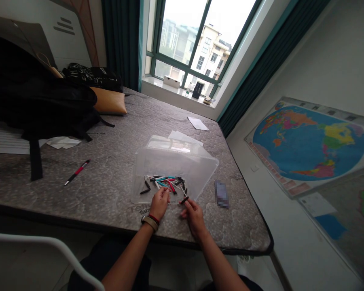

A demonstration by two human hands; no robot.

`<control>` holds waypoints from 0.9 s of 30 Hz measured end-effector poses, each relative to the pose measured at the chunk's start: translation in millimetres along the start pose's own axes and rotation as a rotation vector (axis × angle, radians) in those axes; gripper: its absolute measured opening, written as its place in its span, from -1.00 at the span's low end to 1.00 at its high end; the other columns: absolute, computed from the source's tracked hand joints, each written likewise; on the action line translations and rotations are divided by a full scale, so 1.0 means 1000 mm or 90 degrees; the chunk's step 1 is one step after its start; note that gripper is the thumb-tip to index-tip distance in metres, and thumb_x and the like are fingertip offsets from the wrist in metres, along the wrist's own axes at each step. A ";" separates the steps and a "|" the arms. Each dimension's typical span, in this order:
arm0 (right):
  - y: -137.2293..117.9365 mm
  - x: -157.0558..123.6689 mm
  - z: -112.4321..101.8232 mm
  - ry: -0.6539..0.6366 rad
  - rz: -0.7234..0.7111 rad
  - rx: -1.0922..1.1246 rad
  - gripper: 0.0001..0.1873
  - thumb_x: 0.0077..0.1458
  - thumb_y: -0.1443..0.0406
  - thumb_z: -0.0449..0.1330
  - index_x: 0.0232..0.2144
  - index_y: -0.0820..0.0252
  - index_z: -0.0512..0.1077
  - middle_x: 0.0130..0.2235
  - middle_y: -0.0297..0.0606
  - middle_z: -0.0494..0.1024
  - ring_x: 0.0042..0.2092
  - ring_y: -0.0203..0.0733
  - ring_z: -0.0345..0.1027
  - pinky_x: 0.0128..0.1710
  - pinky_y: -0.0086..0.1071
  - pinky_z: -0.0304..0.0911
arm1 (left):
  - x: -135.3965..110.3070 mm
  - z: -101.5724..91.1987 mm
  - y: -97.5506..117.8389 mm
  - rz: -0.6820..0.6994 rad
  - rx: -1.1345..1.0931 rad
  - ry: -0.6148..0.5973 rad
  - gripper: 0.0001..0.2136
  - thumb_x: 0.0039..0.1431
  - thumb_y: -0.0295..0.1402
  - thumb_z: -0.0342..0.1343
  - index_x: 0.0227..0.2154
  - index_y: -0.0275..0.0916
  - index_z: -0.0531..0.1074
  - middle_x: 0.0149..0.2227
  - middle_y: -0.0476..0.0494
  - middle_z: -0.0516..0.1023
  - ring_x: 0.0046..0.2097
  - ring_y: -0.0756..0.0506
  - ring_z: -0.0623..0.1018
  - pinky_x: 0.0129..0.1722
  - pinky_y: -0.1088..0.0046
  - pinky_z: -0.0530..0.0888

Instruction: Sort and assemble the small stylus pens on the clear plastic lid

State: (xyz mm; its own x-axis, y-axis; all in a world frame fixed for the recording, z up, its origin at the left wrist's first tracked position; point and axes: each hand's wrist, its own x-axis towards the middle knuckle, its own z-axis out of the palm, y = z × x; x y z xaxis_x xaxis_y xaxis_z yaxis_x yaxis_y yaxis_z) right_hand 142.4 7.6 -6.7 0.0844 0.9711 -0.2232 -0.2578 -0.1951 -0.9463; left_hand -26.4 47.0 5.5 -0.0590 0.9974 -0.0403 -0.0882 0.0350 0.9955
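A clear plastic box (172, 163) lies on the mattress in front of me. Pen parts (171, 182) in black, white, teal and red are heaped inside it, near its front. My left hand (159, 203) reaches over the box's front edge into the parts, fingertips pinched together; what is between them is too small to make out. Just right of it, my right hand (193, 214) grips a short black pen part (184, 200) between thumb and fingers, at the box's front right corner. A thin white piece runs from near that part back into the heap.
A red and black pen (77, 172) lies to the left on the mattress (109, 194). A blurred-out phone-like object (221, 194) is right of the box. White papers (197, 123) lie behind it. A black backpack (42, 93) and a tan pouch (109, 101) occupy the back left.
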 end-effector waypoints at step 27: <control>0.005 0.001 -0.003 -0.031 -0.031 -0.028 -0.69 0.06 0.08 0.24 -0.52 0.17 0.37 -0.55 -0.38 0.43 -0.61 -0.37 0.15 -0.60 -0.47 0.03 | -0.020 0.009 -0.007 0.146 0.352 -0.313 -0.67 0.22 -0.18 -0.05 -0.52 -0.23 0.47 -0.52 -0.05 0.50 -0.45 -0.02 0.41 -0.41 0.50 0.21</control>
State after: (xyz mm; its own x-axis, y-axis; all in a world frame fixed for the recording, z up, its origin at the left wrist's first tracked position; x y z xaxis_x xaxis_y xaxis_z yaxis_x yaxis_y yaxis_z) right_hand 144.4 6.9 -12.2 0.0490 0.9850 -0.1656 -0.2118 -0.1517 -0.9655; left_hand -16.1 27.6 0.3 0.4438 0.8919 0.0867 0.3896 -0.2792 0.8777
